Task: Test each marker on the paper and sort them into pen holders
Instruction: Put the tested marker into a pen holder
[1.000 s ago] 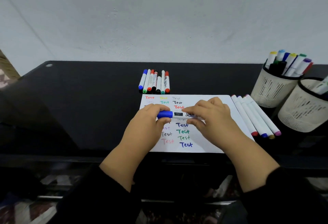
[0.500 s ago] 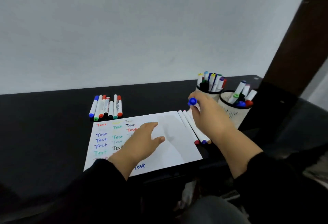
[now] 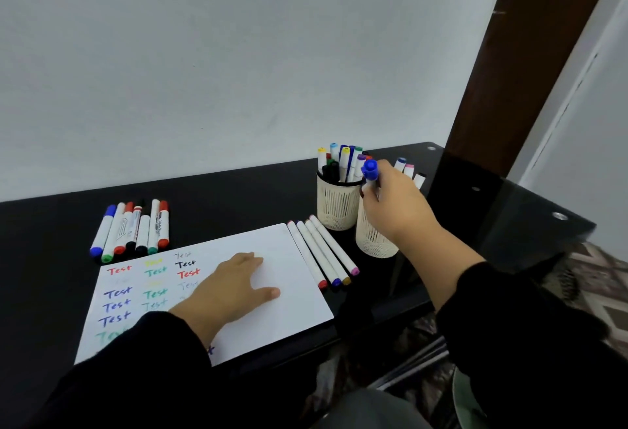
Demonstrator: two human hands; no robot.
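My right hand (image 3: 397,206) grips a blue-capped marker (image 3: 370,170) upright, cap up, over the nearer cream pen holder (image 3: 372,241). The farther pen holder (image 3: 334,206) stands just left of it, full of several markers. My left hand (image 3: 231,287) rests flat with straight fingers on the white paper (image 3: 289,306), which carries coloured "Test" words on its left half. Several capped whiteboard markers (image 3: 131,230) lie in a row behind the paper. Several thin white markers (image 3: 323,252) lie along the paper's right edge.
The black table (image 3: 221,197) ends at a front edge near my body and a right corner near a dark wooden post (image 3: 503,72). A white wall stands behind the table. Patterned floor shows at the right.
My right hand has carried the blue-capped marker rightward from beside the farther holder to over the nearer holder. My left hand stays flat on the paper. The view has swung slightly.
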